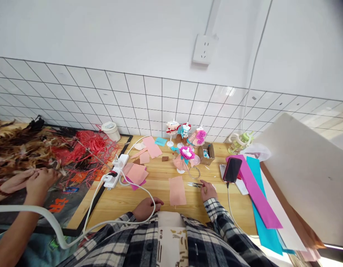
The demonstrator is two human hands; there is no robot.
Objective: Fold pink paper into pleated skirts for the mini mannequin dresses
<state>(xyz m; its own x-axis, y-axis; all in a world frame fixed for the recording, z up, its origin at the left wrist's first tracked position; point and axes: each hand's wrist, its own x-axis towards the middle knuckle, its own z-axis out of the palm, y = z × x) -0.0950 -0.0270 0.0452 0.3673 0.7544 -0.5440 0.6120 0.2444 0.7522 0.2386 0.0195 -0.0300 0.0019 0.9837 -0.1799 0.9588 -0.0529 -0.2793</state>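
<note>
My right hand (208, 191) rests on the wooden table with its fingers closed on the handle end of small thread snips (194, 184). The blades point left and lie close to the tabletop. My left hand (145, 208) lies near the table's front edge, fingers loosely stretched and nothing visible in them; a white cable passes over it. Between my hands is a peach crepe paper piece (177, 190). Beyond it stands a small dress-form figure (185, 157) with a pink ruffle and peach skirt, next to a ring-shaped loop (194, 172).
Several similar figures (185, 129) stand near the wall beside a small box (207, 154). Peach sheets (136, 173) and a power strip (116, 172) lie left. A phone (232, 170), a green jug (239, 142) and long paper strips (262, 193) are right. Another person's hands (35, 180) work left among feathers.
</note>
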